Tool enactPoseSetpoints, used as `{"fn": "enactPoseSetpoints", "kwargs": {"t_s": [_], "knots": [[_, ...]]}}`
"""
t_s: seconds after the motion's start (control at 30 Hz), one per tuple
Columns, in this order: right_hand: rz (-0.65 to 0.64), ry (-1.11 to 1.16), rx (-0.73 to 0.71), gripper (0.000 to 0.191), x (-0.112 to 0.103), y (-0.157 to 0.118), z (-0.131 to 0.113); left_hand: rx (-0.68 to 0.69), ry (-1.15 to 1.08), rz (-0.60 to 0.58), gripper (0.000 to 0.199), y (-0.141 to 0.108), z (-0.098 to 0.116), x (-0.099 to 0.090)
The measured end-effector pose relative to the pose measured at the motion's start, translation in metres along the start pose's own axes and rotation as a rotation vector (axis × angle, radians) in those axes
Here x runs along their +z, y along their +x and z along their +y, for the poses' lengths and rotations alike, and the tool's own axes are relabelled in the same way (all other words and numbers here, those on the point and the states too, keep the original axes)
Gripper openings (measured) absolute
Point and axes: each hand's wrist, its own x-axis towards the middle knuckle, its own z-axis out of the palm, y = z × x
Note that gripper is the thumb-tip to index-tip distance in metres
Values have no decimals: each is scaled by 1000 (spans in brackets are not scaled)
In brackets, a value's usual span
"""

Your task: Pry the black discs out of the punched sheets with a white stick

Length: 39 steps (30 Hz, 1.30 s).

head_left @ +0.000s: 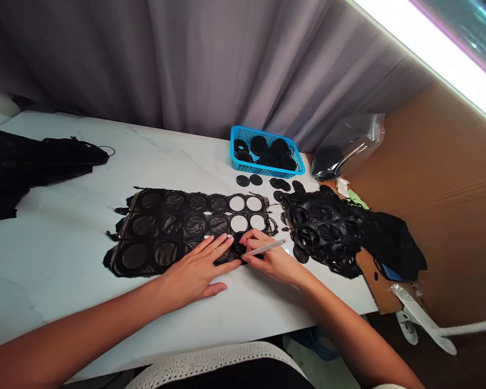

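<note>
A black fabric panel (192,223) with rows of round openings lies flat on the white table. Most of its rings are filled with dark discs, while a few at the upper right show white through them. My left hand (200,270) is spread flat over the panel's near edge, fingers apart. Close by its fingertips, my right hand (267,258) pinches a slim pale pen-like tool (267,247), whose tip points down at a ring in the near row. The fingers partly cover that ring, and the exact kind of tool cannot be made out.
A blue plastic basket (234,156) at the back holds black discs. Several loose discs (256,180) lie before it. A crumpled black ringed piece (328,229) sits right of the panel, near a clear plastic bag (354,143). Black fabric (36,162) is at the left, a brown board (441,216) at the right.
</note>
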Motion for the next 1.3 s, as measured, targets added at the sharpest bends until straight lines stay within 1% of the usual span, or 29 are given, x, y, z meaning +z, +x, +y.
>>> {"fn": "enactPoseSetpoints", "kwargs": {"t_s": [0.07,0.2,0.27,0.3,0.37,0.43,0.47,0.5,0.57,0.63,0.67,0.73,0.8,0.83,0.87,0.9,0.93,0.97,1.0,1.03,1.07,1.1,1.13,1.17,1.23,1.3], "knots": [[28,-55,-11,20,6,-2,-4,-5,3,-6,65,0,0,0],[127,-284,-55,12,31,-8,-6,-10,1,-2,65,-1,-1,4],[213,-368,-58,14,37,-8,0,-11,-1,13,64,-2,-1,6],[287,-391,-42,15,34,-7,6,-10,-2,21,63,-2,-1,6],[510,-433,32,17,16,-7,19,-9,-2,28,60,-2,-1,6],[757,-505,172,16,-16,-12,36,-11,-1,18,58,-2,0,4],[831,-551,248,16,-34,-17,44,-13,3,10,57,-2,1,2],[877,-595,327,16,-52,-23,52,-15,8,0,56,-1,2,1],[912,-628,409,19,-83,-39,65,-17,27,-18,58,-2,3,0],[926,-669,458,22,-103,-56,74,-18,52,-25,64,-6,4,0],[943,-682,467,23,-109,-63,75,-20,65,-17,67,-9,5,0],[1015,-720,471,25,-112,-73,71,-34,88,18,70,-19,4,-1],[1130,-781,454,24,-105,-76,60,-47,102,61,67,-31,3,-2],[1169,-787,419,23,-98,-73,52,-51,104,76,65,-36,2,-4],[1174,-746,366,21,-89,-68,43,-53,103,85,62,-42,1,-5],[1137,-649,304,20,-77,-61,33,-57,98,88,60,-46,1,-6],[1038,-504,237,18,-63,-52,23,-60,92,87,59,-49,0,-8],[909,-314,184,18,-47,-42,14,-64,87,81,58,-51,0,-9],[749,-144,150,18,-31,-31,4,-70,82,71,57,-52,-1,-9],[578,-33,102,18,-16,-20,-4,-73,80,59,57,-52,-1,-9],[437,37,60,17,-1,-9,-11,-74,79,47,58,-52,-1,-9],[340,88,19,16,11,0,-17,-75,79,35,59,-51,-2,-8],[265,121,-12,16,21,8,-21,-75,80,26,60,-51,-2,-7],[220,142,-32,16,29,14,-23,-77,80,21,61,-51,-2,-6],[175,163,-50,17,38,22,-25,-76,82,26,62,-51,-2,-3],[154,166,-44,18,41,24,-24,-77,84,33,64,-52,-2,-1]]}}
